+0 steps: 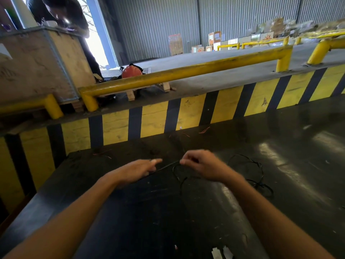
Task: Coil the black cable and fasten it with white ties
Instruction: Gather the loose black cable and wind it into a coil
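Black cable [248, 171] was seen on a dark, shiny table [168, 221], just right of the middle of the frame. Most of it was spread in loose, messy loops to the right of the right hand [200, 166]. One thin piece was stretched straight between the two hands, and a small loop was hung just below it.

The right hand was curled up, and the end of that straight piece was pinched in its fingertips [183, 161]. The left hand [139, 171] was laid low and flat near the middle of the frame, with its fingers held out long and close together. The cable was passed under or beside those fingers, but a real grip could not be made out because the hand was blurred.

Some small white pieces [222, 252] were seen at the bottom edge of the frame, on the table. Thin red bits of wire [204, 130] were scattered near the far edge of the table.

A wall with yellow and black stripes [186, 113] was seen behind the table, with a yellow rail [186, 71] above it. A wooden crate [37, 66] and an orange hard hat [131, 71] were seen in the upper left.
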### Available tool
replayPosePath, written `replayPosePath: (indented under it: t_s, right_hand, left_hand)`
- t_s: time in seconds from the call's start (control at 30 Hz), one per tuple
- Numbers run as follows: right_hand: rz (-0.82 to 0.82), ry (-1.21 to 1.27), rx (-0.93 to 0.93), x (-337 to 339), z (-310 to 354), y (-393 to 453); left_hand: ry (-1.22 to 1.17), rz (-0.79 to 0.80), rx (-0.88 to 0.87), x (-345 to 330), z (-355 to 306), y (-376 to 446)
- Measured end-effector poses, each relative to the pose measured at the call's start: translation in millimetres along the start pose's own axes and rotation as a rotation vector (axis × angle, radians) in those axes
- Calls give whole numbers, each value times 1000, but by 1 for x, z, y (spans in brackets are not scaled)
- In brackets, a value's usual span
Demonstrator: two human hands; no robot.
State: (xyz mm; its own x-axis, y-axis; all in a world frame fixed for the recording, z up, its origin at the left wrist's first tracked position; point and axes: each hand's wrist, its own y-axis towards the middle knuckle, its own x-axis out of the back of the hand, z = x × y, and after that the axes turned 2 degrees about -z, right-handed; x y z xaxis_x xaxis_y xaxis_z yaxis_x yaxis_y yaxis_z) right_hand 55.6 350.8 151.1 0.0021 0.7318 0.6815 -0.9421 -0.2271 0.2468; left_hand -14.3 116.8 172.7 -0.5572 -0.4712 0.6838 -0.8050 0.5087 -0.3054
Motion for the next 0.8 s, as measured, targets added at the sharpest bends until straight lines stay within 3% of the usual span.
replayPosePath:
  t_s: [0.1, 0.2, 0.27, 0.37, 0.47, 0.57, 0.7, 0.77, 0.8]
  right_hand:
    - [-152, -48, 11, 28, 1, 22]
    - [-300, 7, -55, 18, -7, 37]
    - [-286, 55, -99, -14, -11, 35]
    - [-36, 163, -44, -73, 10, 12]
    - [147, 125, 69, -83, 27, -2]
    - [183, 44, 71, -46, 19, 8]
    - [79, -64, 58, 13, 10, 26]
    - [-33, -117, 54, 37, 10, 36]
    - [-99, -117, 49, 46, 10, 39]
  left_hand:
    - [-311, 239, 100, -10, -11, -16]
    - [-784, 375, -19, -14, -33, -23]
    - [-1075, 315, -172, -13, -49, -21]
    - [-1259, 9, -323, -6, -66, -9]
    - [-1101, -217, -288, 3, -57, 2]
    - [-762, -292, -193, 13, -33, 1]
    - [-175, -71, -22, 10, -20, -5]
    - [-118, 56, 101, 4, -19, -11]
    - [-201, 141, 140, 2, -21, -14]
